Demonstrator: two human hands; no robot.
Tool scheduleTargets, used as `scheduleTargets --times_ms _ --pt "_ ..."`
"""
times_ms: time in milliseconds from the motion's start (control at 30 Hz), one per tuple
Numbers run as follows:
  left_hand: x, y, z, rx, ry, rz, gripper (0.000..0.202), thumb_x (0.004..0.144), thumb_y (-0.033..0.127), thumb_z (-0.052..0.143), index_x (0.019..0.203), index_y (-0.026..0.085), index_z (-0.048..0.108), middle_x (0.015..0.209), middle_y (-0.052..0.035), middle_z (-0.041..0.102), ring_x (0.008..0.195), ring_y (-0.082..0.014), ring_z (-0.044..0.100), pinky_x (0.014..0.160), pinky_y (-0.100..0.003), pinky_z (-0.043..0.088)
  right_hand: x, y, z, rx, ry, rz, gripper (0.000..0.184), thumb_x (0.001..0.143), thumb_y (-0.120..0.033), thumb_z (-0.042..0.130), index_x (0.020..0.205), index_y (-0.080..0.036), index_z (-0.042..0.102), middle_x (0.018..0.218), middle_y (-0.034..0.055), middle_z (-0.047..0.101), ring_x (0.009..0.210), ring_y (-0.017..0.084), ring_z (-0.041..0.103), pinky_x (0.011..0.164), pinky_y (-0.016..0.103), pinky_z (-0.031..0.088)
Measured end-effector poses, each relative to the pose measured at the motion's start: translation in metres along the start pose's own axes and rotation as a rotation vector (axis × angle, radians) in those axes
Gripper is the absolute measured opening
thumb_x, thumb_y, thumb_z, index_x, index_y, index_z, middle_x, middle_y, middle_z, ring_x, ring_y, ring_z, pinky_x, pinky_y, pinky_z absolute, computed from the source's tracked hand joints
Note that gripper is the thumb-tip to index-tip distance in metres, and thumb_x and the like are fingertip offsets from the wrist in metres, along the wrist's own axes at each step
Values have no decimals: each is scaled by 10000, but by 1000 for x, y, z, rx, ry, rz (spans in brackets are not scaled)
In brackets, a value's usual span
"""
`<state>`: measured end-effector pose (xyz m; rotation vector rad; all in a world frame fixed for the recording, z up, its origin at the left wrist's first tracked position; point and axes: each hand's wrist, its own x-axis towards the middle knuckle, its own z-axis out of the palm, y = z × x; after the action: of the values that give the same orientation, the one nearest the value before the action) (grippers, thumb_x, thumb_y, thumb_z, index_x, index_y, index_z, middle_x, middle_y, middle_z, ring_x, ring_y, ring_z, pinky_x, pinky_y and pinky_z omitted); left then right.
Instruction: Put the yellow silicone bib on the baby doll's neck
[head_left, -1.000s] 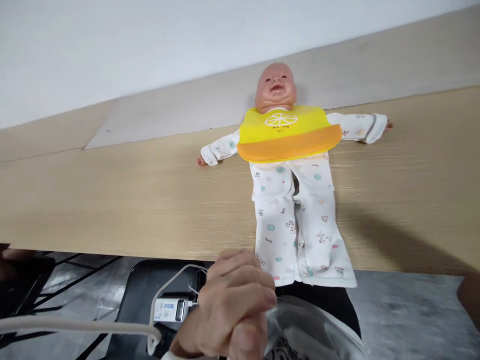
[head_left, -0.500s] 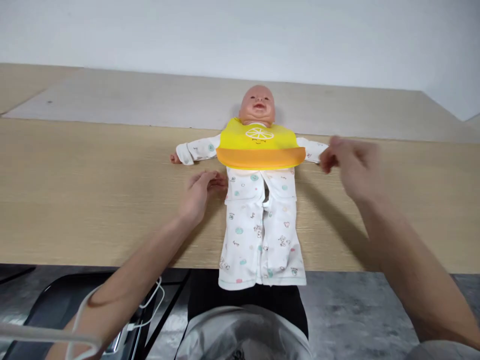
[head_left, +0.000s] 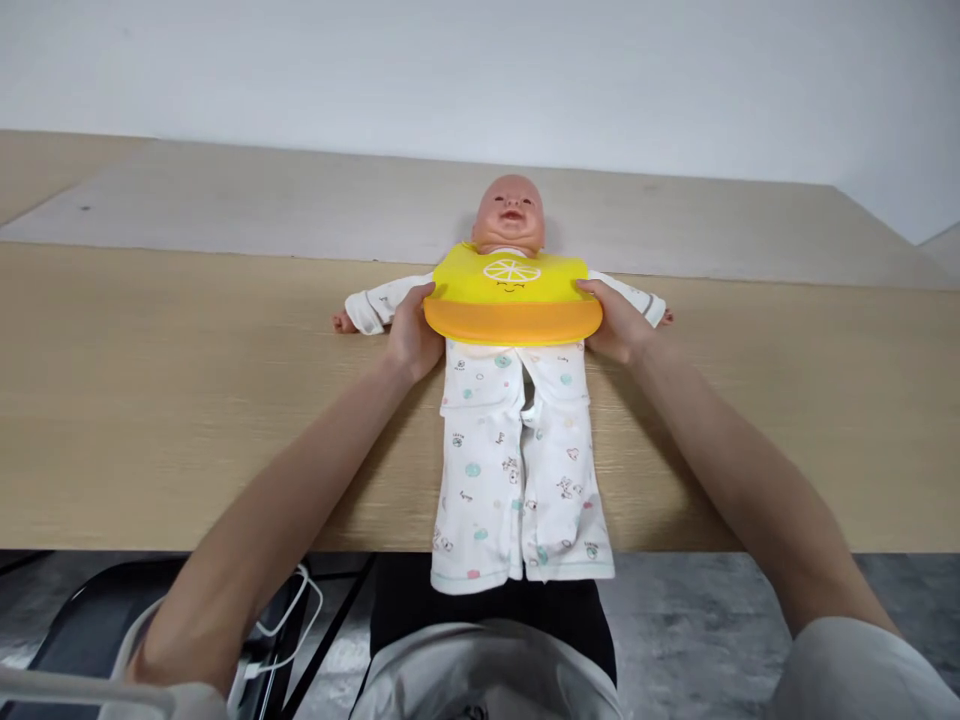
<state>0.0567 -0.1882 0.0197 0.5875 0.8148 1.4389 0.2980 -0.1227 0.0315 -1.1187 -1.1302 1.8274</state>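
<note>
A baby doll (head_left: 510, 212) lies on its back with its arms spread, dressed in white patterned clothes (head_left: 487, 470). Over its chest is a yellow bib (head_left: 461, 272) with a citrus-slice print and an orange pocket along the bottom. My left hand (head_left: 415, 330) grips the bib's left edge, its thumb on top and its fingers hidden underneath. At the opposite edge, my right hand (head_left: 613, 322) holds the bib the same way. Both hands partly cover the doll's sleeves.
The doll rests on a wooden table (head_left: 187, 400), its trouser legs reaching over the front edge. A pale wall (head_left: 450, 80) stands behind. At lower left are a black chair (head_left: 97, 620) and a white cable (head_left: 311, 610).
My left hand has moved up from beside the doll's waist to the bib's left edge. My right hand has left the doll's sleeve end and taken hold of the bib's right edge.
</note>
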Motion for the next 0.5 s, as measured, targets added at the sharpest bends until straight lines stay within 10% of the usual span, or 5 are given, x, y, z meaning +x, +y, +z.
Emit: scheduleTargets --times_ms 500 --pt "30 2 -10 24 -110 -9 359 765 312 497 1049 144 638 1034 -79 708 1117 -283 604 985 -394 469 12 8 -7 -30 -91 -56 555 833 -646 437 1161 -226 592 980 75 701 1031 223 636 909 386 531"
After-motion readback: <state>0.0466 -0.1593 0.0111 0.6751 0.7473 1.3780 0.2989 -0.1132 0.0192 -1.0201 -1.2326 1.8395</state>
